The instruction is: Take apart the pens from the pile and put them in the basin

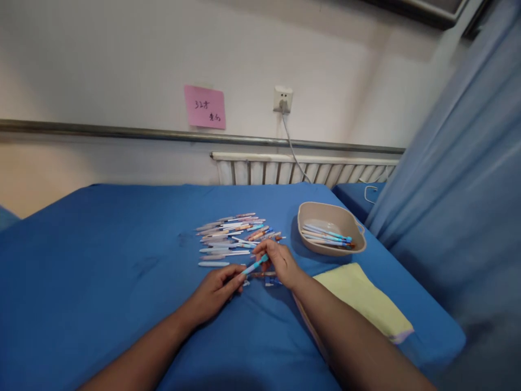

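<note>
On the blue table cover (101, 260) lies a pile of several pens (234, 236) in white, blue and orange. My left hand (214, 293) and my right hand (279, 263) meet just in front of the pile, both pinched on one light-blue pen (255, 265) held between them, slanting up to the right. The left fingers grip its lower white end, the right fingers its upper end. A few more pens (268, 278) lie under my right hand.
A beige oval bowl (323, 213) with several pens in it stands to the right of the pile. A yellow cloth (362, 298) lies near the right front edge. A radiator (301, 171), a wall socket with a cable and a blue curtain (459, 179) border the table.
</note>
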`<state>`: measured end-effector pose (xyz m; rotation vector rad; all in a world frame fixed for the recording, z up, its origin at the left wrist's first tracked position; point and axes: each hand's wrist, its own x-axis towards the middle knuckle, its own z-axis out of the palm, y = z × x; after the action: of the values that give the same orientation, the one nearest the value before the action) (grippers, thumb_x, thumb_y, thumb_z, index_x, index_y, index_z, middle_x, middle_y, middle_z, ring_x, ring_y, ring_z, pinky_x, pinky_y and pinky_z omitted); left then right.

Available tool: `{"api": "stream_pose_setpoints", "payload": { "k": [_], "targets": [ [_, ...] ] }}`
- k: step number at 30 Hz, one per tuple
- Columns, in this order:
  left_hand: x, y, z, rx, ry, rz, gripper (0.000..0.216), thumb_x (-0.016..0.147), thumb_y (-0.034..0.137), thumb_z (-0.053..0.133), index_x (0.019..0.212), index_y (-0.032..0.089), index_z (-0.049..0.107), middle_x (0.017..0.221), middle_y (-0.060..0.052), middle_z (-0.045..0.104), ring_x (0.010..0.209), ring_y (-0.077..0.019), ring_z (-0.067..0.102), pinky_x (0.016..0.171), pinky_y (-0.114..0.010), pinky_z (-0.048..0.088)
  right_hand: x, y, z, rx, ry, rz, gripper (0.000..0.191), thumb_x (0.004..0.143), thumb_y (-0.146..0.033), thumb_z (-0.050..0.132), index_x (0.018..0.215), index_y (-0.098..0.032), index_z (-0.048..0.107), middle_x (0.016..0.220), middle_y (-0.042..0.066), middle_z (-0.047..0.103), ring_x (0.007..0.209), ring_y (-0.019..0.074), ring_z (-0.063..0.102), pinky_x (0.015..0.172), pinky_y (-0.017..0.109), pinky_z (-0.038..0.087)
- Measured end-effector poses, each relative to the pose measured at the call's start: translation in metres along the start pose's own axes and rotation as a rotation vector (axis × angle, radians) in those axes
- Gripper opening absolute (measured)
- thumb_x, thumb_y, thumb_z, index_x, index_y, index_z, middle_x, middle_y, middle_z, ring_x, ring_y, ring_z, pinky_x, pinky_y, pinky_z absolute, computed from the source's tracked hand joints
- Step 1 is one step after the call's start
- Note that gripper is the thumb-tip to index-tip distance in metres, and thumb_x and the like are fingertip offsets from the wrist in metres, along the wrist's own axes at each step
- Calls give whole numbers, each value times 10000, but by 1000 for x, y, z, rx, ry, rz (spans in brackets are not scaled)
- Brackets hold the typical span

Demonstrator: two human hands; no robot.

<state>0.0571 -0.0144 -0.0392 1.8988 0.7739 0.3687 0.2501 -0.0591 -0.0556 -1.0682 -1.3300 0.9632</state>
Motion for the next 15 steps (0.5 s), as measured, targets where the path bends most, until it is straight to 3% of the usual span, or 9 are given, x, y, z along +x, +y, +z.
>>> {"api": "stream_pose_setpoints", "payload": {
  "k": [4,7,11,13,15],
  "targets": [
    [5,11,2,-113,119,11,304,835,452,503,926,174,586,659,22,561,531,-102,462,518,-209,382,14,11,0,236,132,91,681,775,-763,259,860,-168,579,610,3,573,436,99,501,442,219,373],
    [14,31,2,-123,191,78,255,810,415,552,873,174,604,709,-8,611,630,-135,538,602,-236,434,23,14,-3,278,199,110,693,753,-778,268,809,-159,575,571,1,566,409,93,486,414,208,343],
    [35,71,5,-28,145,245,218,817,369,544,865,180,643,809,-24,663,772,-170,592,749,-279,458,26,13,-5,171,247,74,660,761,-768,256,704,-181,552,510,-6,525,418,112,471,419,232,370],
    [51,92,10,72,101,324,230,826,364,525,858,181,661,777,-15,654,731,-162,585,726,-279,463,26,13,-5,67,251,49,609,802,-719,253,689,-197,545,501,-4,514,431,123,467,434,249,391],
    [70,109,17,175,138,420,217,816,347,541,882,186,671,874,-27,660,793,-168,588,767,-288,458,26,14,-5,-35,216,42,534,857,-627,273,707,-206,564,527,5,530,456,135,483,463,265,418]
  ]
}}
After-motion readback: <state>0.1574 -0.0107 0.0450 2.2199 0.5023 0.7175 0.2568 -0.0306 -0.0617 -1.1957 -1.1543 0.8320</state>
